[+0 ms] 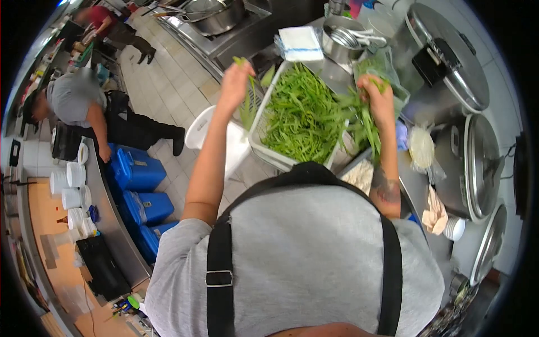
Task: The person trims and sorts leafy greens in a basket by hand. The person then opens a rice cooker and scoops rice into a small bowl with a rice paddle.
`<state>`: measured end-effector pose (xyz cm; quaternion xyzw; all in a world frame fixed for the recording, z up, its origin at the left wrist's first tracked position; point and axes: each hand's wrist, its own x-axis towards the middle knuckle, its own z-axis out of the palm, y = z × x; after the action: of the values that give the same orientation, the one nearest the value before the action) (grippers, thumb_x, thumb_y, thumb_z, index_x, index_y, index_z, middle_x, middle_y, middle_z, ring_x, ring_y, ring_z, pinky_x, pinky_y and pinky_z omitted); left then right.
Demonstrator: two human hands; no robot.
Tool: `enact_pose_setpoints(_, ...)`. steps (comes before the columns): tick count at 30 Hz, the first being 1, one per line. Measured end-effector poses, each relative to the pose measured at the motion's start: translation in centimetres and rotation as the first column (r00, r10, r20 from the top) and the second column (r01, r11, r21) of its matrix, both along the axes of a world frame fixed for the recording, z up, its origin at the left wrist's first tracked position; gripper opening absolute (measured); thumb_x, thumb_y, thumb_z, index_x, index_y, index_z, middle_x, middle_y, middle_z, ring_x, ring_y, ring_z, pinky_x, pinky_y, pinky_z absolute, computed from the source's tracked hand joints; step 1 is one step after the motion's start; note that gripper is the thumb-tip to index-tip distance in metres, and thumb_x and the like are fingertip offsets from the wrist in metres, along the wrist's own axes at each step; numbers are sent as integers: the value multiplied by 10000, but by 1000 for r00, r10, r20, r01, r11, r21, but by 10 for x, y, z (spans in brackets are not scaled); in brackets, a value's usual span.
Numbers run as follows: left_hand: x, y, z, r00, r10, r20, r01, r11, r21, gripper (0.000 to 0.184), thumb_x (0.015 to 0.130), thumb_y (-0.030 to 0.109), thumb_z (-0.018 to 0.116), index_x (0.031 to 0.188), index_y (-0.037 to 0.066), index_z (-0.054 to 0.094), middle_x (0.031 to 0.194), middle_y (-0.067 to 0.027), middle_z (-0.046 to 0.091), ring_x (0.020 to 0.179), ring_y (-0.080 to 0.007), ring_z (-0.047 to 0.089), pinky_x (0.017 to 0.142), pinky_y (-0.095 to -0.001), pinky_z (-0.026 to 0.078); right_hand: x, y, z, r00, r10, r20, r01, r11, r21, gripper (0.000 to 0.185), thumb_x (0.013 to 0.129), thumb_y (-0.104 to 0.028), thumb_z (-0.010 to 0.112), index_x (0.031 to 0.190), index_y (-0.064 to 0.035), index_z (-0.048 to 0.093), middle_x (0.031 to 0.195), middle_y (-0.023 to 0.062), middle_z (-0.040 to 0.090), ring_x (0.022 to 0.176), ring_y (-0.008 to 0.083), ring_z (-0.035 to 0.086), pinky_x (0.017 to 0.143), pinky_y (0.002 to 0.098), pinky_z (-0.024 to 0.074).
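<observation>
We seem mid-sorting; our left hand (236, 83) pinches a sprig (240, 60), our right hand (376, 96) grips greens (364, 122), basket (268, 158) between; next likely needs a left release.

Both hands (377, 101) hold leafy stalks (366, 122) beside a basket (273, 158) of greens (300, 115).

the left arm (208, 157) reaches forward, its left hand (235, 85) raised, slightly blurred, fingers curled. the right arm (389, 154), bearing a dark tattoo (387, 190) near the elbow, also stretches forward; its right hand (379, 100) curls inward, well apart from the other.
</observation>
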<state>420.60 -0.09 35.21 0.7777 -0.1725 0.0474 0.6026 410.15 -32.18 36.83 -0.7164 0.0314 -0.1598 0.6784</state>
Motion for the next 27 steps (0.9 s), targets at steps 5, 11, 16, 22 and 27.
enact_pose_setpoints(5,-7,-49,-74,869,-437,233,58,558,828,158,771,26,538,901,45,626,874,-170,585,841,-307,563,788,-446,456,-35,-31,-46,997,-48,-62,54,994,95,155,871,-178,517,839,-41,584,648,-20,496,529,72,436,476,214,325)
enact_pose_setpoints(11,-59,-95,-228,733,-628,-261,505,246,827,564,745,346,660,1200,68,473,1176,-147,479,1160,-344,430,919,-614,342,-68,-58,-87,990,-58,-127,94,950,297,167,890,-178,476,824,-38,538,718,42,534,568,115,487,538,239,399)
enact_pose_setpoints(16,-96,-87,-219,828,-520,-210,462,419,782,897,747,511,651,1432,147,202,1450,-155,229,1364,-377,138,995,-657,235,-79,-54,-81,980,-97,-173,145,945,292,163,908,-172,443,842,-39,512,702,74,558,584,139,511,573,251,437)
enact_pose_setpoints(22,-99,-33,-178,980,-70,-184,183,668,721,835,757,421,678,1418,157,242,1443,-214,188,1339,-437,135,1001,-654,201,-45,-32,-102,991,74,-108,-24,916,400,163,927,-187,486,914,-28,523,655,33,503,571,131,503,549,248,432)
enact_pose_setpoints(27,-92,-12,-140,973,221,60,-218,808,548,794,739,331,712,1363,66,299,1371,-275,240,1268,-451,227,1026,-525,256,3,34,-58,980,192,-56,-179,966,186,159,884,-151,565,952,-7,575,674,5,510,575,96,479,530,232,388)
